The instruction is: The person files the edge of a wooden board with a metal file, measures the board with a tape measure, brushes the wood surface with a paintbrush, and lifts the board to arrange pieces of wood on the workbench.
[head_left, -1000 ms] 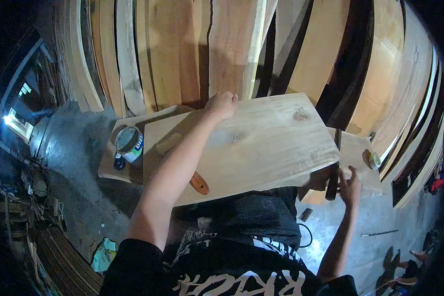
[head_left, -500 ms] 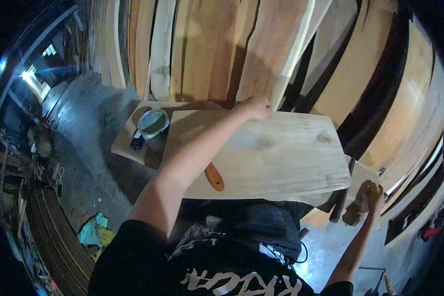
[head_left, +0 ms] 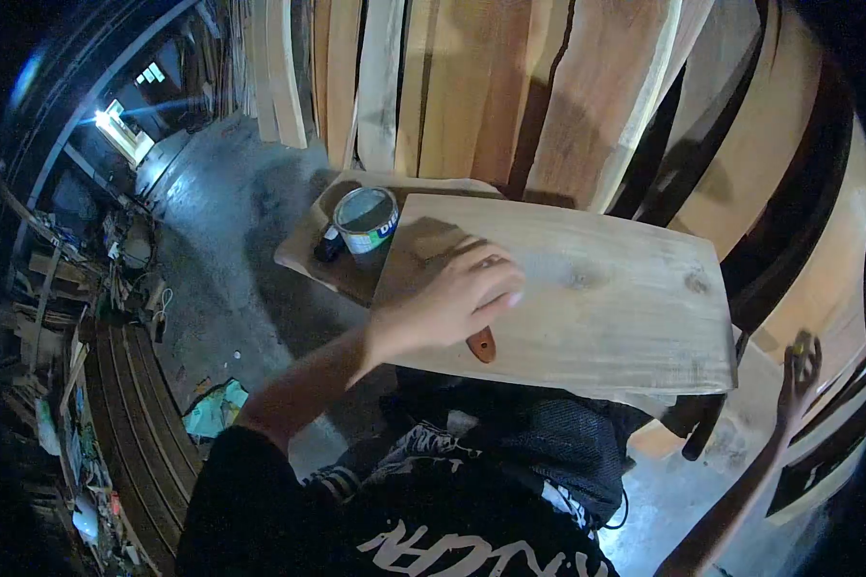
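Observation:
A pale wooden board [head_left: 635, 298] lies flat in front of me, with dark knots in its surface. Over its left part is my left hand [head_left: 452, 293], palm down, fingers loosely bent and thumb apart; nothing shows in it. Just below that hand, an orange-brown wooden handle with a hole in its end [head_left: 483, 345] rests on the board. The other end of this tool is hidden under the hand. Off to the right, my right hand [head_left: 802, 370] is raised beside the leaning planks, fingers spread. A small yellowish spot shows by its fingers, too small to name.
An opened tin [head_left: 367, 219] and a dark-bristled brush [head_left: 330, 244] sit on a lower board [head_left: 303, 252] at the left. Tall planks [head_left: 510, 96] lean behind and along the right. Long stacked timbers [head_left: 140, 442] and a greenish scrap [head_left: 216, 409] lie on the left floor.
My left hand has come back from the board's far edge to above the wooden handle. My right hand has spread its fingers and shifted right. The whole view has swung left.

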Demonstrator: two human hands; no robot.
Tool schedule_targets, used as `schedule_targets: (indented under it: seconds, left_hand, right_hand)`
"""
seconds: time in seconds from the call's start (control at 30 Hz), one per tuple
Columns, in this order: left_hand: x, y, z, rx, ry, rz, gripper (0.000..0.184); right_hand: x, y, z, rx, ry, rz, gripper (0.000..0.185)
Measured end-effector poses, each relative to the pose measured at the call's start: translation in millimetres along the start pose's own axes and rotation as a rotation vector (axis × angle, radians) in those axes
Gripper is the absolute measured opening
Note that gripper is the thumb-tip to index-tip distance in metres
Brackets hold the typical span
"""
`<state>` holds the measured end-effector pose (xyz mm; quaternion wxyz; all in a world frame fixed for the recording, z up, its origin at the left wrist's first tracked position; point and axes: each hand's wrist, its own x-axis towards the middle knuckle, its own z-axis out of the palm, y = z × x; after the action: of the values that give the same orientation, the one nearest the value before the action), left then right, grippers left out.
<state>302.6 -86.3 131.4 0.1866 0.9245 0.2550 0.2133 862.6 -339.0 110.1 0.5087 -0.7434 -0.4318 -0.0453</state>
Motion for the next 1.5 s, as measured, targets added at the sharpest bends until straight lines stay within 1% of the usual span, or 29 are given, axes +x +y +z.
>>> schedule_targets:
  seconds: [0.07,0.1,0.13,0.17,0.2,0.23,0.27,0.33,0.37,0.4,0.47,0.5,0.57,0.63,0.67,0.7,0.73,0.83,0.9,0.93,1.0,1.13,1.17,1.23,1.27,1.33,1.37,1.47,1.5]
  left_hand:
    - [-29.3,15.4,-2.2,0.244,0.133,-0.046,0.035]
    - [-36.9,22.9,-5.0,0.315,0.059,-0.116,0.039]
    - [-44.3,28.7,-3.6,0.331,0.056,-0.132,0.041]
    - [-49.9,34.6,-0.1,0.347,0.054,-0.149,0.043]
    - [-54.8,38.8,1.7,0.362,0.053,-0.167,0.045]
    - [-58.6,39.8,1.4,0.353,0.006,-0.172,0.051]
    - [-62.5,38.8,2.0,0.325,0.027,-0.177,0.05]
    - [-70.6,35.6,4.6,0.263,0.063,-0.186,0.048]
    - [-74.9,36.1,3.5,0.162,0.094,-0.212,0.04]
    - [-78.9,35.4,0.9,0.129,0.098,-0.203,0.037]
    - [-89.1,32.7,-4.5,0.064,0.108,-0.189,0.031]
    - [-93.7,27.7,-4.8,0.078,0.144,-0.215,0.03]
    - [-100.6,14.9,-5.5,0.111,0.214,-0.264,0.029]
    - [-100.8,14.1,-17.7,0.059,0.186,-0.401,0.03]
    - [-100.0,13.2,-22.7,0.033,0.173,-0.467,0.03]
    - [-100.8,7.5,-21.5,0.047,0.211,-0.392,0.034]
    - [-102.2,2.6,-21.4,0.077,0.166,-0.4,0.036]
    - [-103.3,-5.2,-29.4,0.108,0.019,-0.422,0.04]
    - [-103.2,-7.2,-46.7,0.049,-0.101,-0.434,0.042]
    - [-103.2,-10.0,-53.8,0.033,-0.114,-0.414,0.042]
    - [-103.9,-15.8,-68.2,0.0,-0.145,-0.373,0.041]
    - [-102.4,-33.4,-84.7,0.046,-0.001,-0.486,0.032]
    - [-98.9,-38.4,-91.0,0.066,0.042,-0.523,0.033]
    - [-92.7,-48.3,-105.8,0.105,0.136,-0.598,0.034]
    - [-93.6,-64.1,-107.5,0.202,0.191,-0.575,0.036]
    - [-102.0,-110.7,-96.6,0.399,0.305,-0.529,0.039]
    - [-105.5,-126.4,-91.7,0.41,0.298,-0.526,0.039]
    - [-107.4,-142.3,-86.3,0.42,0.286,-0.548,0.039]
    - [-101.2,-133.5,-86.0,0.401,0.294,-0.574,0.039]
  right_hand:
    - [10.3,-50.0,32.4,0.074,-0.132,-0.077,0.053]
    - [13.7,-69.4,47.7,0.09,-0.193,-0.095,0.054]
    - [13.3,-95.0,65.7,0.09,-0.274,-0.145,0.055]
    - [5.3,-133.0,88.2,0.164,-0.336,-0.285,0.053]
    - [2.4,-178.5,106.8,0.222,-0.501,-0.305,0.053]
    - [1.3,-204.3,123.6,0.2,-0.596,-0.359,0.055]
    - [-4.2,-224.1,142.4,0.203,-0.623,-0.379,0.058]
    - [-11.4,-256.7,166.4,0.093,-0.71,-0.457,0.061]
    - [-13.3,-267.6,176.2,0.038,-0.748,-0.517,0.063]
    - [-14.3,-276.2,184.8,-0.019,-0.787,-0.577,0.064]
    - [-17.4,-289.5,202.2,0.008,-0.883,-0.562,0.064]
    - [-17.9,-292.7,211.3,0.021,-0.932,-0.555,0.065]
    - [-18.3,-291.2,232.7,0.082,-0.954,-0.638,0.065]
    - [-16.8,-288.4,249.8,0.142,-0.976,-0.721,0.064]
    - [-15.4,-286.2,256.9,0.158,-0.999,-0.695,0.064]
    - [-15.3,-284.4,264.8,0.177,-1.023,-0.669,0.064]
    - [-17.0,-284.4,272.4,0.199,-1.046,-0.645,0.064]
    - [-25.9,-286.5,284.9,0.261,-1.115,-0.446,0.066]
    - [-30.1,-278.2,294.0,0.269,-1.101,-0.529,0.068]
    - [-31.9,-273.4,297.3,0.269,-1.092,-0.568,0.069]
    - [-36.0,-269.4,300.5,0.329,-1.088,-0.545,0.067]
    - [-37.9,-261.2,299.1,0.384,-1.085,-0.458,0.067]
    - [-35.8,-256.4,301.5,0.456,-1.137,-0.406,0.068]
    - [-39.9,-249.6,306.8,0.543,-1.111,-0.325,0.067]
    - [-41.6,-248.1,308.6,0.586,-1.098,-0.287,0.067]
    - [-44.5,-247.9,310.1,0.531,-1.091,-0.287,0.067]
    - [-45.1,-248.4,309.6,0.505,-1.087,-0.286,0.067]
    - [-48.9,-248.9,310.2,0.523,-1.113,-0.36,0.068]
    - [-51.1,-247.9,312.9,0.534,-1.081,-0.394,0.067]
